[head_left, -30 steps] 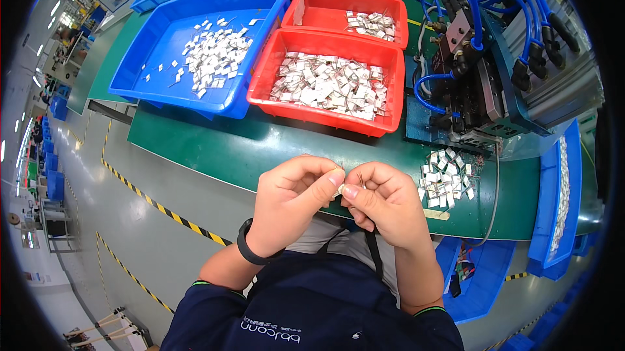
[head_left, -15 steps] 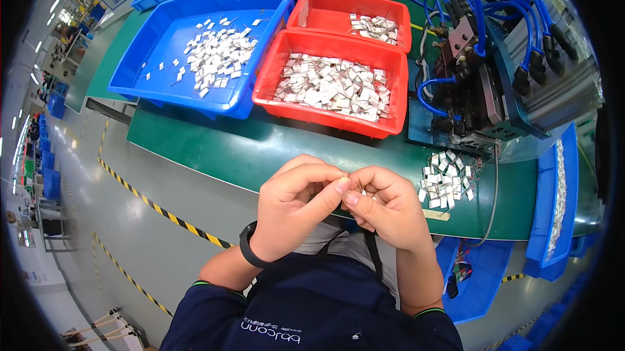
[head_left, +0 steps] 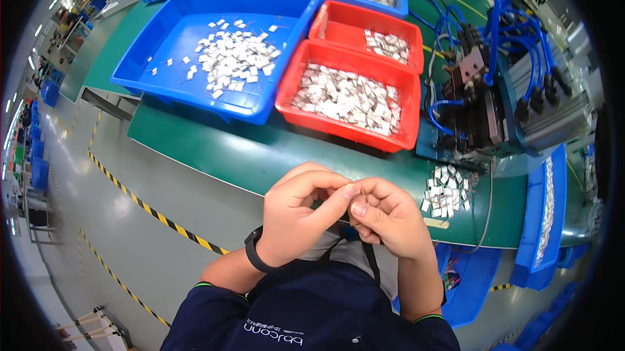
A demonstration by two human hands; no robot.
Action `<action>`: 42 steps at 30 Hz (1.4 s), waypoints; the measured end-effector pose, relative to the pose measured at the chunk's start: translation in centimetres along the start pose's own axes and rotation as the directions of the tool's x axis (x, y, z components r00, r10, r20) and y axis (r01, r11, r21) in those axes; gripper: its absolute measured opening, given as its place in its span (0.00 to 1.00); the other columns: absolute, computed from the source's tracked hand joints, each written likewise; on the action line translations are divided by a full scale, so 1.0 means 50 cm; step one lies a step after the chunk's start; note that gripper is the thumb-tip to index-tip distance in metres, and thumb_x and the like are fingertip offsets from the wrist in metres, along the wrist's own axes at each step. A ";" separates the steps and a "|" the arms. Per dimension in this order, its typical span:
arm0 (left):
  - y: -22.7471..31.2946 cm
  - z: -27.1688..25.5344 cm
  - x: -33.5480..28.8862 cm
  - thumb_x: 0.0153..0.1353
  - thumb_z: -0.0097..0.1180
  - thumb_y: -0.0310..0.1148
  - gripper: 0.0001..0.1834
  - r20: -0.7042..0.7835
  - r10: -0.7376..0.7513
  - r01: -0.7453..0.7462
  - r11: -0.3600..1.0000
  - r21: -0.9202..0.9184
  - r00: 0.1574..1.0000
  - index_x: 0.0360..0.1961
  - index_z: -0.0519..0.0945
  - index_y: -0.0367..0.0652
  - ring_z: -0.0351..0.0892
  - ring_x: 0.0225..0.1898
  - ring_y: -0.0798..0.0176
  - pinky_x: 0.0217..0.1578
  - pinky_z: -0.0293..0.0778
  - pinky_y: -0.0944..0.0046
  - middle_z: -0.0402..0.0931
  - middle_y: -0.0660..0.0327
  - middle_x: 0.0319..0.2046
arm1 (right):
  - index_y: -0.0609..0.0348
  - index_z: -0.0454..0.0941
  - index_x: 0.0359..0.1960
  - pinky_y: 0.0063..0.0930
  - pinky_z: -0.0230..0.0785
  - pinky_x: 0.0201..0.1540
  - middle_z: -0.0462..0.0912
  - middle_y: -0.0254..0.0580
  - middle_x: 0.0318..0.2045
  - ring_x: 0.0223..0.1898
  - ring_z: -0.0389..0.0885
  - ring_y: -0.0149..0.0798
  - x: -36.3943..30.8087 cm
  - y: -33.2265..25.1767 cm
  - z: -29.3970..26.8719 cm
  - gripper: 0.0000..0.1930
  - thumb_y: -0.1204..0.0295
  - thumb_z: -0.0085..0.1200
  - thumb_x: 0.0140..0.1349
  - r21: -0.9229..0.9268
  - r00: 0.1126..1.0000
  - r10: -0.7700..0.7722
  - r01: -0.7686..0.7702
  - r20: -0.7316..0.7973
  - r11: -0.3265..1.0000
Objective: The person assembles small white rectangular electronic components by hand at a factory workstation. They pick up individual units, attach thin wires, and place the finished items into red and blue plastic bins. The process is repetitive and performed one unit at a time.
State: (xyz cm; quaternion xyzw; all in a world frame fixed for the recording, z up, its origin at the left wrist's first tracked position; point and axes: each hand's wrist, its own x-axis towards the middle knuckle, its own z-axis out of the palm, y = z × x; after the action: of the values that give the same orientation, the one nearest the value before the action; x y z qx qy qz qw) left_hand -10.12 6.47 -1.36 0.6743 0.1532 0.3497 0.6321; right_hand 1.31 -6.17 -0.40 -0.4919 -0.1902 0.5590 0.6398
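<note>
My left hand [head_left: 309,208] and my right hand [head_left: 394,217] meet in front of my body, just off the near edge of the green table. Both are closed, thumbs pinched against forefingers, with the fingertips touching. Thin wire leads [head_left: 365,196] show at my right fingertips; whatever body they belong to is hidden by the fingers. What the left fingertips pinch is too small to make out. Right of my hands, a pile of small white rectangular parts with wire leads [head_left: 446,189] lies on the table [head_left: 208,146].
Beyond my hands stand a large blue tray [head_left: 166,32] and two red bins, a near one [head_left: 345,135] and a far one [head_left: 338,20], holding similar white parts. A machine with blue hoses [head_left: 485,100] stands at right, beside a long blue bin [head_left: 565,201].
The whole view has shifted slightly, so the trays appear lower and further right. My hands stay together, pinching; the wire leads at my right fingertips now show more clearly.
</note>
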 end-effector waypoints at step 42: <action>0.026 0.289 0.013 0.62 0.57 0.26 0.05 0.540 -0.440 0.625 0.750 -0.219 0.717 0.37 0.80 0.35 0.72 0.27 0.74 0.26 0.68 0.75 0.76 0.64 0.31 | 0.65 0.77 0.36 0.14 0.65 0.21 0.79 0.35 0.28 0.24 0.75 0.23 -0.208 0.031 -0.169 0.09 0.69 0.54 0.65 -0.002 0.830 -0.349 0.386 -0.436 0.922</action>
State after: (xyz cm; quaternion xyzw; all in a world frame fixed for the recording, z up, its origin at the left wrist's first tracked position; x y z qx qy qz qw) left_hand -0.35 -4.09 0.68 0.5231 0.1201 0.0029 0.8438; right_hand 4.03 -19.27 -2.25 -0.5286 -0.1120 0.3113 0.7817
